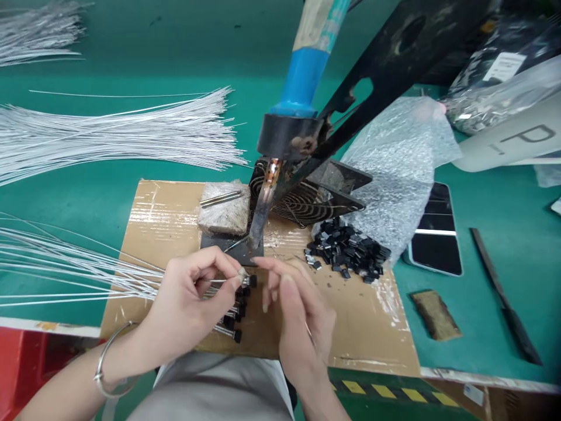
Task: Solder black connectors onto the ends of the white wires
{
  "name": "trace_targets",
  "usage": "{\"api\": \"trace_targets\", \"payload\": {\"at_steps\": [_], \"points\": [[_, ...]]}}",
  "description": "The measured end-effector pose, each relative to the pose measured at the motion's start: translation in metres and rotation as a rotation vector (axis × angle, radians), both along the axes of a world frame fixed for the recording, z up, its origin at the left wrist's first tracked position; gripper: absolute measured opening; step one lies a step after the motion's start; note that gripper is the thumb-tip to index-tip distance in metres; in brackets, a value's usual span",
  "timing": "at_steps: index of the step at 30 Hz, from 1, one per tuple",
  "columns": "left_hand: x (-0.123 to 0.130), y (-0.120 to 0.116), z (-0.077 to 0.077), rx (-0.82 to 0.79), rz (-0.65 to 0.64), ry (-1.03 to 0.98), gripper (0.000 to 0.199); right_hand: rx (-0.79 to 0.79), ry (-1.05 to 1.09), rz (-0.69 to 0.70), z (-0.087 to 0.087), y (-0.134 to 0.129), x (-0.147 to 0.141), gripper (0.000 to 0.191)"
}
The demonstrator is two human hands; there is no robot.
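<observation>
My left hand (197, 298) pinches a thin white wire close to its end, where a small black connector (250, 281) shows past the fingertips. My right hand (302, 316) is just right of it, fingers bent; a thin line shows by its palm, too small to name. Beneath my left hand, several wires with black ends (236, 335) lie on the cardboard (359, 327). Above both hands hangs a soldering iron (263, 210), its tip pointing down. A heap of small black connectors (350, 248) lies on the cardboard to the right.
Bundles of white wires (109, 137) lie at the left. A fan (302, 202), a wrapped block (224, 210) and bubble wrap (394, 158) stand behind the hands. Farther right are a phone (438, 234), a brown pad (436, 314), a black-handled tool (508, 304) and a bottle (508, 137).
</observation>
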State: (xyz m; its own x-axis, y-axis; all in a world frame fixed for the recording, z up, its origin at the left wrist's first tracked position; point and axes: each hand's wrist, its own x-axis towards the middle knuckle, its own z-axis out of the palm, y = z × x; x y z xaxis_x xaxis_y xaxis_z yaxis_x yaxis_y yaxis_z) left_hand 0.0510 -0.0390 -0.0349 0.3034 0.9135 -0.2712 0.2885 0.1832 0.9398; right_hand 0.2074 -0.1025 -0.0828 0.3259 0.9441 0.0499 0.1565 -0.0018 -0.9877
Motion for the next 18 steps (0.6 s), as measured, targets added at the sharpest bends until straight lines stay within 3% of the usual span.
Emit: {"api": "trace_targets", "payload": {"at_steps": [3, 9, 13, 18], "points": [[0.001, 0.003, -0.002, 0.03, 0.006, 0.027, 0.012, -0.016, -0.016, 0.004, 0.002, -0.002, 0.004, 0.038], [0.002, 0.007, -0.005, 0.069, 0.001, 0.087, 0.01, -0.073, -0.121, -0.107, 0.01, -0.004, 0.005, 0.016], [0.003, 0.011, -0.005, 0.067, -0.004, 0.124, 0.01, 0.013, -0.219, -0.015, 0.013, 0.0, 0.013, 0.03], [0.007, 0.016, -0.001, 0.083, -0.001, 0.154, 0.01, 0.03, -0.142, 0.014, 0.015, 0.004, 0.01, 0.02]]}}
